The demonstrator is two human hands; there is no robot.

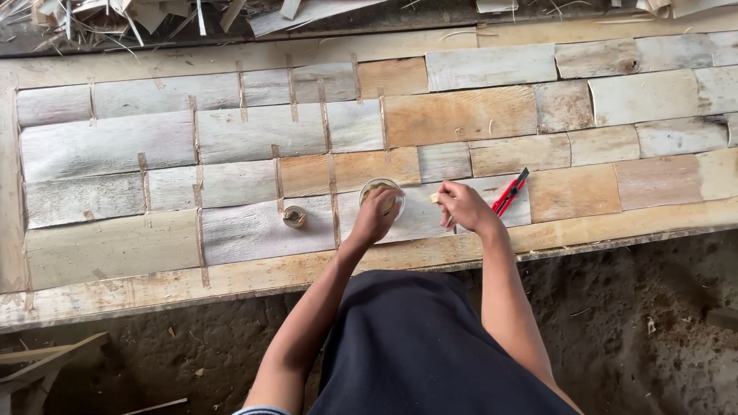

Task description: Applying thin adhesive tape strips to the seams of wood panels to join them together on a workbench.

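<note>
The tabletop point(115, 253) under your hands is patched from pale strips. Your left hand point(377, 217) wraps its fingers around a small jar point(382, 189). Your right hand point(463, 206), just beside it, pinches a tiny pale piece point(435, 198). A red cutter point(510, 192) lies right of those fingers; a tape roll point(294, 217) sits left of the jar.

Panel surface point(115, 146) left and far of the hands lies open. Obstructions near centre — tape roll point(294, 217), small jar point(382, 192), red cutter point(510, 191) — scrap pile point(138, 15) along far edge.
</note>
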